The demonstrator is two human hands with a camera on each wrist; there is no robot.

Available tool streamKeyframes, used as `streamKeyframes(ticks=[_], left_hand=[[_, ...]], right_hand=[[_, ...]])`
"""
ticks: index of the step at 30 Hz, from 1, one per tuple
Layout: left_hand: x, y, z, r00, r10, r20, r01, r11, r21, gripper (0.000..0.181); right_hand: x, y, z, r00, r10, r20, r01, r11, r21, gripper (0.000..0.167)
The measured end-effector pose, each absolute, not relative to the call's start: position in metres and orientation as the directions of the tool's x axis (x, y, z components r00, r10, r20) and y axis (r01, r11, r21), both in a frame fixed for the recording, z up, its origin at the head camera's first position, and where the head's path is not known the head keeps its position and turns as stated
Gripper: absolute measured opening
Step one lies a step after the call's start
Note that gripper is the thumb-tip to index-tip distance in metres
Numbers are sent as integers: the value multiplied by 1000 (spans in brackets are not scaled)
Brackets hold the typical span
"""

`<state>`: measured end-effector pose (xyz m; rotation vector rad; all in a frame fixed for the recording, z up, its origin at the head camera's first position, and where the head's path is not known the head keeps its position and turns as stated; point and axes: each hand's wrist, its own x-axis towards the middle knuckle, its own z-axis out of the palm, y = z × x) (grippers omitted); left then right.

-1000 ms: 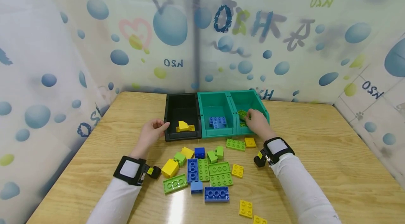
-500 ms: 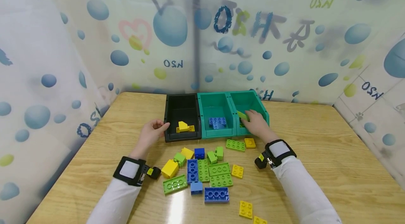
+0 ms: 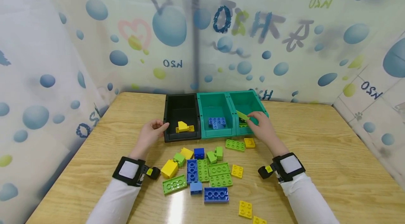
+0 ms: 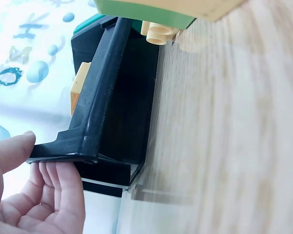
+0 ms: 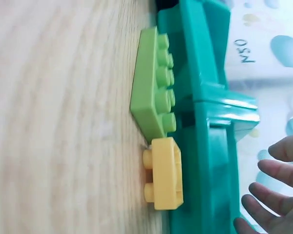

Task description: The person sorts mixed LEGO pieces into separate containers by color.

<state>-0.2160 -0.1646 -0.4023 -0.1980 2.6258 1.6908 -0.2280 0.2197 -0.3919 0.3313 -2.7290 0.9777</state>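
Note:
My left hand (image 3: 151,134) grips the left rim of a black bin (image 4: 122,107), thumb above and curled fingers below. Yellow bricks (image 3: 183,126) lie inside that bin. Over the right teal bin (image 3: 246,98) is my right hand (image 3: 262,129), its fingers spread and loose with nothing held between them in the right wrist view. Near its fingertips, a light green brick (image 3: 242,115) leans tilted inside this bin, with more green below it. The middle teal bin (image 3: 212,99) holds blue bricks (image 3: 217,122).
Several loose green, blue and yellow bricks lie on the wooden table (image 3: 316,153) before the bins. A green brick (image 5: 146,83) and a yellow brick (image 5: 165,173) lie close to the teal bins' front. A patterned curtain (image 3: 171,76) stands behind.
My right hand has let go of the green brick, which now leans in the right bin. The right wrist has drawn slightly back and right. The left hand stays on the black bin's rim.

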Motion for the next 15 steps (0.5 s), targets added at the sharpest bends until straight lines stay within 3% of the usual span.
streamKeyframes(ticks=[15], left_hand=[[-215, -165, -402, -993, -94, -72, -104, 410, 906, 26]], right_hand=[[-195, 230, -400, -956, -137, 258, -277, 709, -648, 22]])
